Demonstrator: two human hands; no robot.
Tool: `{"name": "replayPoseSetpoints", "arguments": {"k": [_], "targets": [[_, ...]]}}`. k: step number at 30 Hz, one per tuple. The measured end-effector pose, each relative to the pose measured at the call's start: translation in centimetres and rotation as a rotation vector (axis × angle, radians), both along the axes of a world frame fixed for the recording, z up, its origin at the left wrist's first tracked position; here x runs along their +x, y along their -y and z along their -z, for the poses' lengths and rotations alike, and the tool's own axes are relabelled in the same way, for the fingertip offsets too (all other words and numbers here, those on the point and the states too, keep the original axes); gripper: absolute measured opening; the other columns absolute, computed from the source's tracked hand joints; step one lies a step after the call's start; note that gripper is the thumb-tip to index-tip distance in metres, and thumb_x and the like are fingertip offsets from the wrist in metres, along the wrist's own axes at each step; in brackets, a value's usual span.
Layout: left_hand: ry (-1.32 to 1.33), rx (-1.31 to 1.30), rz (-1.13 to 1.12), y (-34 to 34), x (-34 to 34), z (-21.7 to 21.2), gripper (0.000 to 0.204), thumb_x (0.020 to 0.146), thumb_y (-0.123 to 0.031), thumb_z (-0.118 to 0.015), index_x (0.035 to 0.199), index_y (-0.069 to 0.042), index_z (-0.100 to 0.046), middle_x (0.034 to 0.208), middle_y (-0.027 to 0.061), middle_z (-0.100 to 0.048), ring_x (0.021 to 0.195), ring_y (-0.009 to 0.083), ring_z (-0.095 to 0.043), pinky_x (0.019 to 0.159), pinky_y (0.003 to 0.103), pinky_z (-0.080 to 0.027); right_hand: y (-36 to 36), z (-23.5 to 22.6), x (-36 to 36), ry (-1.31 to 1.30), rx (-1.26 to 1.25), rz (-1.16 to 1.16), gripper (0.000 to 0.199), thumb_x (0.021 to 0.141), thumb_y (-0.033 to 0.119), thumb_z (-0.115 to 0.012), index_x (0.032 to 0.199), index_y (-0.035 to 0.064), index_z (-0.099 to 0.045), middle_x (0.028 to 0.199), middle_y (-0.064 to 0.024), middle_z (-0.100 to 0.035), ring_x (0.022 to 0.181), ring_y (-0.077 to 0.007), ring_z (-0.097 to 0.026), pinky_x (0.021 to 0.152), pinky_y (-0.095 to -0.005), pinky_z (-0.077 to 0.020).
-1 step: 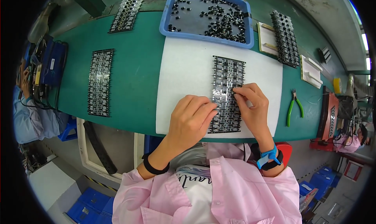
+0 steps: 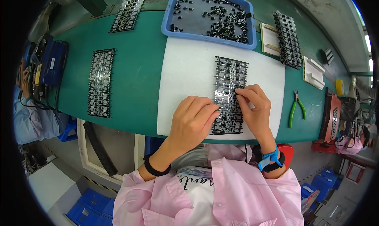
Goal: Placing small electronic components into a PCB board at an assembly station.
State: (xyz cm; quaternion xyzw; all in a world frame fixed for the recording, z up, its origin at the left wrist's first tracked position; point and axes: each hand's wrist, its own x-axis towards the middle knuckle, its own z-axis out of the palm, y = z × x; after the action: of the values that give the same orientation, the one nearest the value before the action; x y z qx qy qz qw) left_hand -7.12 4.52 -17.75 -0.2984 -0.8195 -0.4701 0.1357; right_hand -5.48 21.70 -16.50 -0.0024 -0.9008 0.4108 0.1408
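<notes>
On a white mat (image 2: 185, 68) lies a long panel of dark circuit boards (image 2: 230, 78), set upright in front of me. My left hand (image 2: 193, 117) is closed with thumb and fingers at the panel's left edge. From the right side, my right hand (image 2: 256, 106) reaches over the panel's edge with thumb and forefinger pinched. Whatever is in that pinch is too small or too hidden to name. Beyond the mat's far edge sits a blue tray (image 2: 209, 38) holding many small black cylindrical parts (image 2: 225, 28).
Another circuit board panel (image 2: 101, 83) lies left on the green table (image 2: 138, 80), and one more (image 2: 129, 10) far left. At far right, a panel with black parts (image 2: 287, 38) leans on a white fixture (image 2: 269, 40). Green-handled cutters (image 2: 297, 109) lie right. A co-worker's sleeve (image 2: 29, 123) shows far left.
</notes>
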Motion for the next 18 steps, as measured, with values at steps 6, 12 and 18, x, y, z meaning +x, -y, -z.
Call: {"name": "replayPoseSetpoints", "arguments": {"k": [6, 12, 18], "targets": [[0.014, 0.011, 0.000, 0.02, 0.03, 0.01, 0.016, 0.064, 0.001, -0.065, 0.078, -0.002, -0.060, 0.079, 0.0063, -0.057, 0.070, 0.0235, -0.052, 0.060, 0.032, -0.042, 0.04, 0.13, -0.08, -0.094, 0.104, -0.016, 0.013, 0.072, -0.006, -0.060, 0.083, 0.0002, -0.061, 0.076, -0.0086, -0.054, 0.055, -0.0171, -0.052, 0.048, -0.0260, -0.0413], [0.010, 0.010, 0.005, -0.03, 0.02, 0.04, 0.015, 0.064, 0.001, -0.065, 0.078, -0.002, -0.060, 0.079, 0.0063, -0.057, 0.070, 0.0235, -0.052, 0.060, 0.032, -0.042, -0.18, 0.16, -0.11, -0.083, 0.134, -0.028, 0.016, 0.070, -0.008, -0.060, 0.083, 0.0015, -0.063, 0.076, -0.0079, -0.055, 0.061, -0.0157, -0.053, 0.050, -0.0236, -0.0417], [-0.008, -0.001, 0.011, -0.03, 0.05, 0.21, 0.015, 0.065, -0.001, -0.065, 0.078, -0.001, -0.059, 0.078, 0.0063, -0.056, 0.070, 0.0230, -0.052, 0.061, 0.032, -0.042, -0.06, 0.45, -0.02, -0.111, 0.164, -0.005, 0.016, 0.070, -0.008, -0.060, 0.083, 0.0015, -0.062, 0.076, -0.0079, -0.056, 0.061, -0.0165, -0.053, 0.049, -0.0242, -0.0415]]}}
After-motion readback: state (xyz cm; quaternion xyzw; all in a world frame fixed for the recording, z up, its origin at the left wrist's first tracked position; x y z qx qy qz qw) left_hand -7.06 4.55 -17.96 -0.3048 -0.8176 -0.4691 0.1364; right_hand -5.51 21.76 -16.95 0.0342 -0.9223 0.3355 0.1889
